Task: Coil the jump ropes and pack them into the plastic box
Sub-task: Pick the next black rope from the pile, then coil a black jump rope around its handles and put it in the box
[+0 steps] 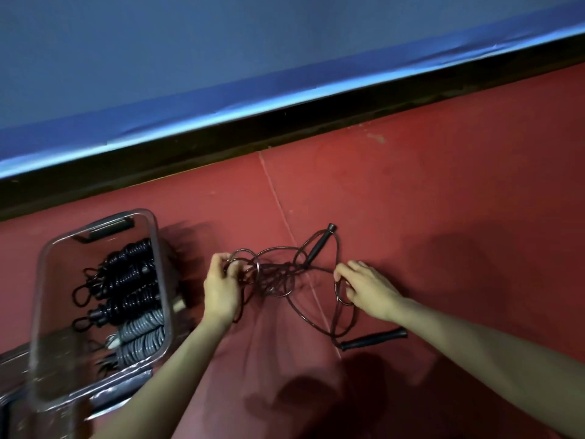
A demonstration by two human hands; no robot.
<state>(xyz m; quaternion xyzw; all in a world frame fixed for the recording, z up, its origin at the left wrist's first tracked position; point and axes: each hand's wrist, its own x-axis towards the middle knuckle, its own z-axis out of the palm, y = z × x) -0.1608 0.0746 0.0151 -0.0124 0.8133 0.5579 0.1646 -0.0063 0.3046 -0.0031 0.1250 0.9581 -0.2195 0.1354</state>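
Note:
A tangled dark jump rope [281, 277] lies in loose loops on the red mat. One black handle [319, 245] points up and away at the far side, the other black handle [373, 339] lies near my right forearm. My left hand [221, 286] grips several loops at the tangle's left end. My right hand [367, 288] pinches a loop at the right end. The clear plastic box [160, 248] stands at the left, holding coiled black ropes [129, 277] and coiled grey ropes [142, 337].
The red mat [443, 201] has a seam running diagonally under the rope. A black strip and a blue padded wall [221, 58] border the mat at the far side. The box's lid [120, 391] seems to lie under the box at the lower left.

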